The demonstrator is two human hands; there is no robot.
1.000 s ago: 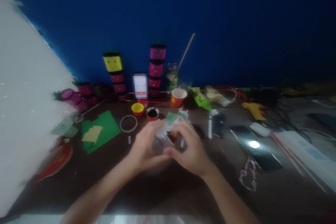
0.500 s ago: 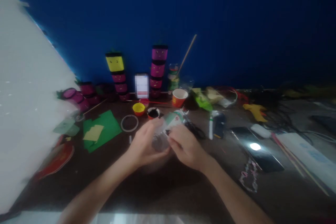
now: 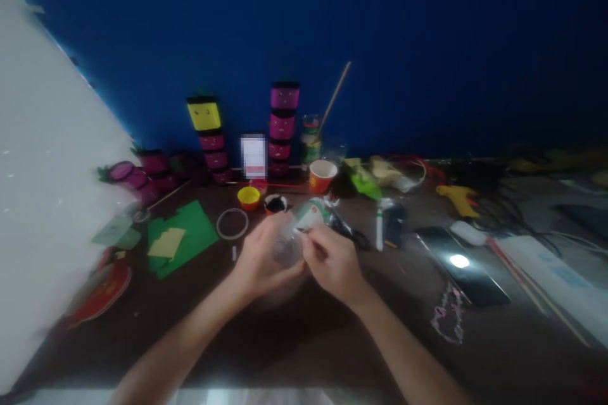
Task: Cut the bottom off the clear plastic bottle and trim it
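Note:
My left hand [image 3: 263, 261] is wrapped round a clear plastic cup [image 3: 288, 247], thumb below and fingers over the far side. The cup lies tilted, its round base ridges facing me. Green and white print shows toward its far end. My right hand [image 3: 334, 262] is closed in a pinch against the cup's right side. A small dark bit shows at its fingertips, too blurred to name. Just beyond the hands stand a small cup with black contents [image 3: 275, 204] and a yellow-lined cup [image 3: 249, 197].
Green paper [image 3: 197, 228] and a clear ring [image 3: 232, 224] lie to the left. Behind stand a red paper cup [image 3: 321, 178] and stacked purple cups with faces [image 3: 284, 98]. On the right are a marker [image 3: 379, 228], a phone [image 3: 441, 247], a bracelet [image 3: 447, 323] and a yellow glue gun [image 3: 458, 199].
My right hand has turned slightly and shifted a little left along the cup, its fingers still pinched. My left hand keeps its hold. The whole view has drifted slightly.

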